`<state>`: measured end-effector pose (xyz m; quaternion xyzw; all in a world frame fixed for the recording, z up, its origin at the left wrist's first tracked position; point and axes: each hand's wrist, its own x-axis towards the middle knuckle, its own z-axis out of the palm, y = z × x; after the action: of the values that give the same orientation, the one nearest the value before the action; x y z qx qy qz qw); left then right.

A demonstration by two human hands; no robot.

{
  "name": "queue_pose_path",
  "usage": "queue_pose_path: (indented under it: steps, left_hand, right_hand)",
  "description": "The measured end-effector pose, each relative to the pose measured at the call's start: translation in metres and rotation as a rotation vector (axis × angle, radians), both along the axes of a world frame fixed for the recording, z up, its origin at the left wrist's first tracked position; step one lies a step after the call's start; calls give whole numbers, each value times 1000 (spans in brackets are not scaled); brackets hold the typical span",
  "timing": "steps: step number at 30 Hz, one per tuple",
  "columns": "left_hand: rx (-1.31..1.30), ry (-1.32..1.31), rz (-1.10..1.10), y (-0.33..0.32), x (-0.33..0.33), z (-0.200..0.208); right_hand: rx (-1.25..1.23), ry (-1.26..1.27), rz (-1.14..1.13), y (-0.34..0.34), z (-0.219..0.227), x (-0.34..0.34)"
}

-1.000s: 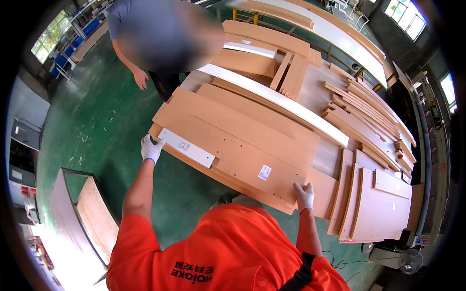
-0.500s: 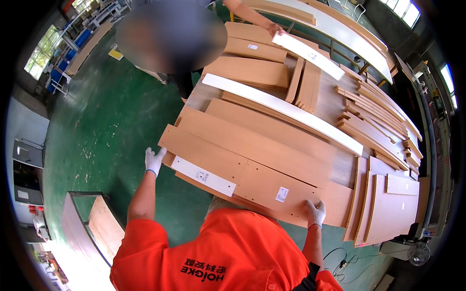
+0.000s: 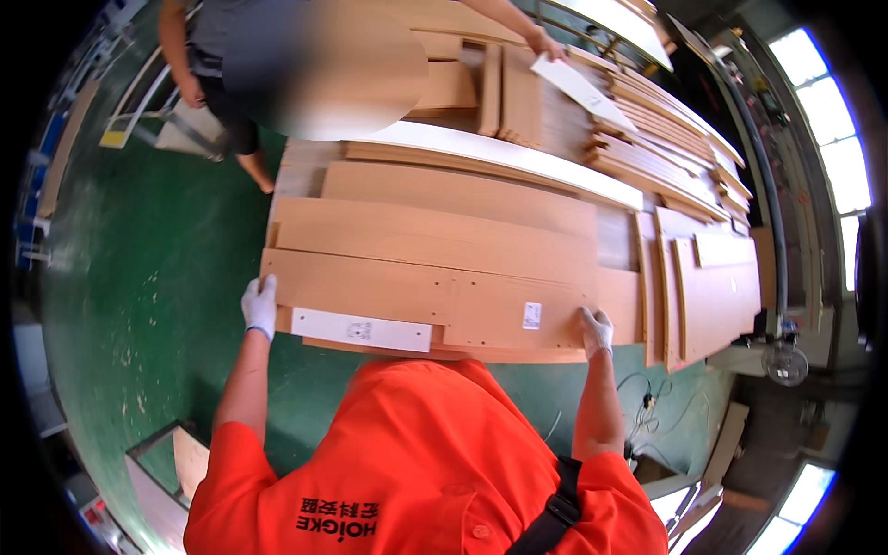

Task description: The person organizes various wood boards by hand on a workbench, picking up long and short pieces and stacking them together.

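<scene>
My left hand (image 3: 260, 305), in a white glove, closes around the left end of a brown drilled board (image 3: 356, 279) at the near edge of the table. At the right end of the brown boards, my gloved right hand (image 3: 597, 330) grips a brown panel (image 3: 495, 316) bearing a white label. A faint line runs between these two sections; whether they are one piece I cannot tell. A short white board (image 3: 361, 329) with a hole near each end lies along the near side, between my hands. Wider brown boards (image 3: 435, 231) lie just beyond.
A co-worker's hand (image 3: 546, 44) holds a white strip (image 3: 583, 92) across the table. A long white board (image 3: 499, 157) lies mid-table. Stacked brown strips (image 3: 661, 129) and leaning panels (image 3: 717, 291) occupy the right. Cables (image 3: 647, 402) trail on the green floor (image 3: 139, 287).
My view has turned, so the boards appear more level. Both my hands stay at the board ends. Over the table, the co-worker's white strip remains held, its far end lower in the stacked strips.
</scene>
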<state>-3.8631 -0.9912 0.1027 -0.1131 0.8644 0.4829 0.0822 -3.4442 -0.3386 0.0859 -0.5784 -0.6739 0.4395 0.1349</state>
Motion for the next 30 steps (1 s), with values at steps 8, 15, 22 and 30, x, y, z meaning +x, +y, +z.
queue_pose_path:
  steps: [8, 15, 22, 30]
  left_hand:
    - [170, -147, -66, -39, -28, -26]
    - [451, -535, -16, -40, -51, -17]
    - [415, -637, -155, -30, -76, -15]
    - [230, -552, -216, -48, -69, -28]
  right_hand:
    - [-141, 208, -87, -22, 29, -3]
    - [-189, 143, -160, -43, 27, 25]
    - [-156, 24, -173, -50, 43, 3]
    - [-211, 159, -286, -65, 35, 7]
